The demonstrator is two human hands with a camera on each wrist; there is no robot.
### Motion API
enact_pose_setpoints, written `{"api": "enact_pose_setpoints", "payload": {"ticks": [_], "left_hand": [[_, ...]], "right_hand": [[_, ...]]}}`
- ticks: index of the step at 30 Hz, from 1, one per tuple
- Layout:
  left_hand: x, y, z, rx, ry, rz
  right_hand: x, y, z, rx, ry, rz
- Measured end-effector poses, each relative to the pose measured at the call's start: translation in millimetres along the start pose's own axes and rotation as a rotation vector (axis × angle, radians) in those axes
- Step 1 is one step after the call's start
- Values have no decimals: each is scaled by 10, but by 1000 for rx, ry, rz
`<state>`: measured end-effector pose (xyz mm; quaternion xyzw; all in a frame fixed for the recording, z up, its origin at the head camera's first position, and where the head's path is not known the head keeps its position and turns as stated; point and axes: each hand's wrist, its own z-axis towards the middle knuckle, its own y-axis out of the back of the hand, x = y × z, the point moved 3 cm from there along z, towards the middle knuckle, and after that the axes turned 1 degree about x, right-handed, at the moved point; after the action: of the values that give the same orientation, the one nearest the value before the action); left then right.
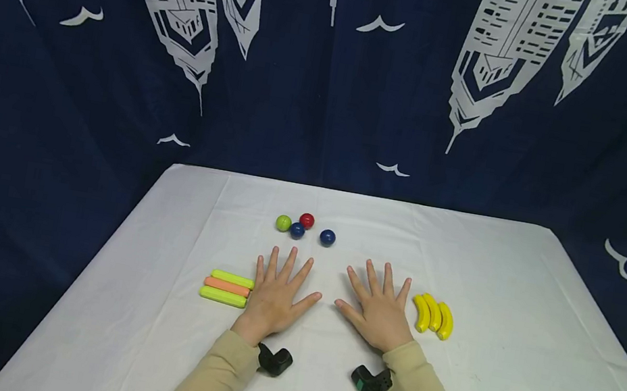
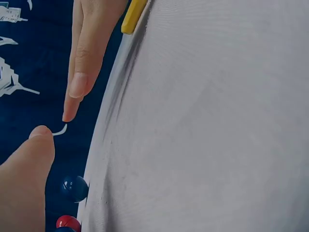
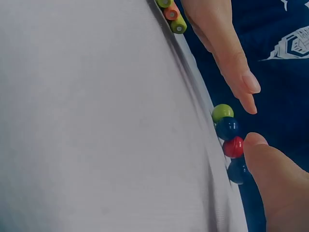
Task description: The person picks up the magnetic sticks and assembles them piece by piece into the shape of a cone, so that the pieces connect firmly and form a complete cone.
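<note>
Your left hand (image 1: 275, 299) lies left of centre in the lower half of the head frame, back up, with its fingers straight and fanned wide and its thumb pointing toward the upper right. Your right hand (image 1: 384, 313) mirrors it right of centre, its grip just as wide, fingers spread and thumb toward the left. Both are over the white tablecloth (image 1: 515, 323); you cannot tell how firmly either one rests there. Just left of your left hand lie three sticks (image 1: 226, 287) side by side, an orange one between two yellow-green ones; whether their right ends touch your hand cannot be told. Just right of your right hand, three yellow bananas (image 1: 433, 313) sit in a close row. Above your fingertips, near the middle of the frame, you have a green ball (image 1: 283, 223), a red ball (image 1: 306, 221) and a blue ball (image 1: 297, 230) clustered, with a second blue ball (image 1: 328, 238) slightly apart to their right. A navy backdrop (image 1: 328, 102) with white building prints fills the upper frame. You wear tan sleeves (image 1: 220, 372).
</note>
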<state>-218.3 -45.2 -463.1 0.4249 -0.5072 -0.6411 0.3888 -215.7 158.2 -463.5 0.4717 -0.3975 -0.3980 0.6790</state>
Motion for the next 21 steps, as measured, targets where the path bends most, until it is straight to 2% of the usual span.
{"api": "enact_pose_setpoints", "payload": {"ticks": [6, 14, 21], "left_hand": [[-15, 22, 22, -19, -18, -85], [-46, 66, 111, -43, -2, -295], [-98, 58, 301, -169, 2, -521]], "right_hand": [[-52, 81, -13, 7, -24, 72], [-238, 186, -111, -15, -52, 212], [-426, 331, -233, -141, -79, 315]]}}
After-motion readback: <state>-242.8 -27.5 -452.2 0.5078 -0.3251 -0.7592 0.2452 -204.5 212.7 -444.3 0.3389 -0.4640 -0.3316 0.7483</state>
